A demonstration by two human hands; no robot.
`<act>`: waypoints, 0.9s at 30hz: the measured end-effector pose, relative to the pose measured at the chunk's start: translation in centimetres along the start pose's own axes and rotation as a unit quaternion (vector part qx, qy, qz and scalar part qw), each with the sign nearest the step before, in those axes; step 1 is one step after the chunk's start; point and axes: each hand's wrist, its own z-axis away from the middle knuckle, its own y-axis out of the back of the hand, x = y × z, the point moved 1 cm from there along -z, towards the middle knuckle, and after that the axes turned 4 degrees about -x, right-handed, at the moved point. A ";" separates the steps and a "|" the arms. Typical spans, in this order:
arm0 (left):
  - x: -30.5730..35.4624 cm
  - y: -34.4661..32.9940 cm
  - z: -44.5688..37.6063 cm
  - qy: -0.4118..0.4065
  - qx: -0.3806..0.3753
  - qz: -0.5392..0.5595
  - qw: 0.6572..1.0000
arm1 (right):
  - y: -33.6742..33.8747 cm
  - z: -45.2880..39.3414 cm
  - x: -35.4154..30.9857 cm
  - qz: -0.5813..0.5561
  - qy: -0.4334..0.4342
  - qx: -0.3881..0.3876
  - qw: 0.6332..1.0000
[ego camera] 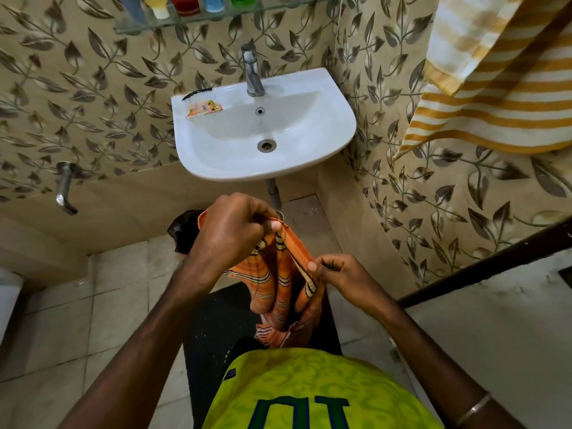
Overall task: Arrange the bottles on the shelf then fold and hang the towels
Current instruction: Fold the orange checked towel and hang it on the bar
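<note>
- Step in hand, as I judge it: the towel part of the task. The bottles (185, 4) stand in a row on the glass shelf (198, 21) at the top of the view; only their lower parts show, so their order cannot be checked.
- Orange striped towel (278, 283) is held in the air in front of the body, below the front rim of the sink (340, 125) and above the dark floor mat (213, 332).
- Left hand (232, 230): fingers curled, pinching the upper edge of the towel between thumb and fingertips.
- Right hand (343, 274): likewise pinching the same edge, lower and just to the right. The two hands are near each other with a short run of hem between them.
- The rest of the towel hangs bunched and creased beneath both hands; no clean fold visible yet.
- Next move, judged: slide the hands apart along the hem to find the corners, shake the cloth flat, then bring corners together for the first fold.
- A yellow striped towel (495, 88) already hangs at upper right; what it hangs from is out of view.
</note>
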 end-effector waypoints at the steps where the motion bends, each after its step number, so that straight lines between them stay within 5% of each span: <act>1: -0.3 0.1 -0.2 0.006 0.010 -0.004 1.000 | -0.1 0.0 -0.1 -0.001 0.001 0.008 1.000; 6: -1.9 0.3 -1.1 0.051 0.039 -0.071 0.995 | -0.7 -0.4 -2.1 0.010 0.034 0.038 0.999; 10: -1.7 0.4 -1.0 0.040 0.025 -0.141 0.989 | -0.9 -0.4 -3.5 -0.086 0.012 0.032 0.996; 17: 0.2 -1.1 -0.3 -0.083 -0.195 -0.046 0.976 | -0.3 -0.8 -5.8 0.018 0.039 -0.032 0.999; 27: 1.4 -1.2 -0.1 -0.051 -0.140 -0.057 0.987 | 0.3 -0.4 -5.7 0.075 0.049 -0.019 0.996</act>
